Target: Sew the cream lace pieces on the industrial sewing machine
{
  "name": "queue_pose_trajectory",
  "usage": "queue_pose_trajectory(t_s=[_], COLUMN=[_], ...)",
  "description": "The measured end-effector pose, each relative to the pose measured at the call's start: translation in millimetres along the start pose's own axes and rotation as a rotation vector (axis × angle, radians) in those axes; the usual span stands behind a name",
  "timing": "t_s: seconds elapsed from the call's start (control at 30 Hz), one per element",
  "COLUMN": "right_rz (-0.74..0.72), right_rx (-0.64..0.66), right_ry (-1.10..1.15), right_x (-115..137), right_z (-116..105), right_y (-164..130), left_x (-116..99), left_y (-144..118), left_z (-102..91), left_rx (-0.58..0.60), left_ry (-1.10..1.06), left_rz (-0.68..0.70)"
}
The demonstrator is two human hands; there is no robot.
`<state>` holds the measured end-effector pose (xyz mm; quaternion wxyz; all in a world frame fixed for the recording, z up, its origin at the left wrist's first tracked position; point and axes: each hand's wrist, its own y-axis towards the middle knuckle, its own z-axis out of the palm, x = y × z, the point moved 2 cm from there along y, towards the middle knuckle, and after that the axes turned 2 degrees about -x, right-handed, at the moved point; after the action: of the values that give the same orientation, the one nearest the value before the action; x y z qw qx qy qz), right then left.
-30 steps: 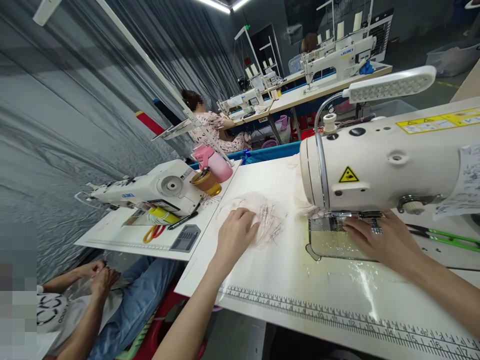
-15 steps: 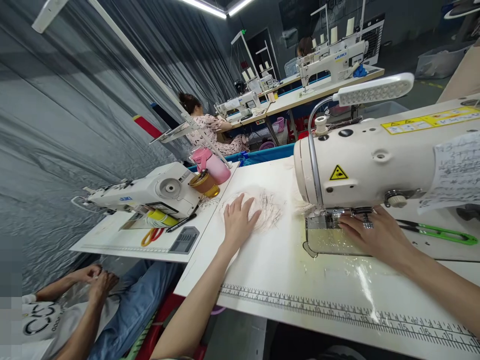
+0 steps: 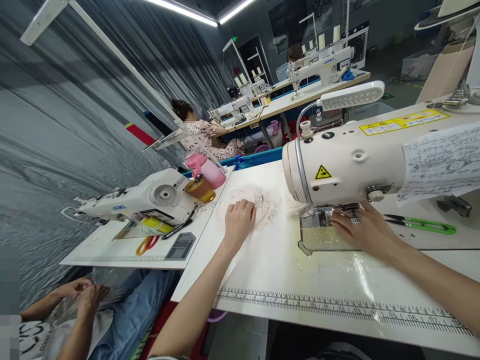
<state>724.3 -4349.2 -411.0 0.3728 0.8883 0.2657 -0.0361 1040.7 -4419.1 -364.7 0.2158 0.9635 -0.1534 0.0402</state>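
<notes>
My left hand rests palm down on a thin pale pink fabric piece with dark thread ends, spread on the white table. Its fingers are curled on the cloth. My right hand lies flat on the metal needle plate, under the head of the white sewing machine, fingertips near the presser foot. Whether any cloth is under those fingers is hidden.
Green thread snips lie right of my right hand. A second sewing machine, pink bottle, amber cup and orange scissors stand to the left. A co-worker's hands are at lower left; another person sits farther back.
My left hand slid a little away over the fabric, then its fingers curled. My right hand stays on the needle plate. The view has shifted left.
</notes>
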Motion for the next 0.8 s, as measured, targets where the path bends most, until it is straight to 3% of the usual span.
queue_pose_trajectory(t_s=[0.2, 0.57, 0.8], right_rz=[0.022, 0.013, 0.000], right_rx=[-0.054, -0.042, -0.073], right_ry=[0.041, 0.057, 0.064], right_x=[-0.7, 0.5, 0.1], right_z=[4.3, 2.0, 0.9], right_y=[-2.4, -1.1, -0.1], left_x=[1.8, 37.3, 46.2], left_y=[8.1, 11.8, 14.9], left_z=[-3.4, -32.5, -38.7], left_rx=[-0.024, 0.003, 0.029], left_ry=[-0.131, -0.567, -0.743], left_rz=[-0.131, -0.423, -0.502])
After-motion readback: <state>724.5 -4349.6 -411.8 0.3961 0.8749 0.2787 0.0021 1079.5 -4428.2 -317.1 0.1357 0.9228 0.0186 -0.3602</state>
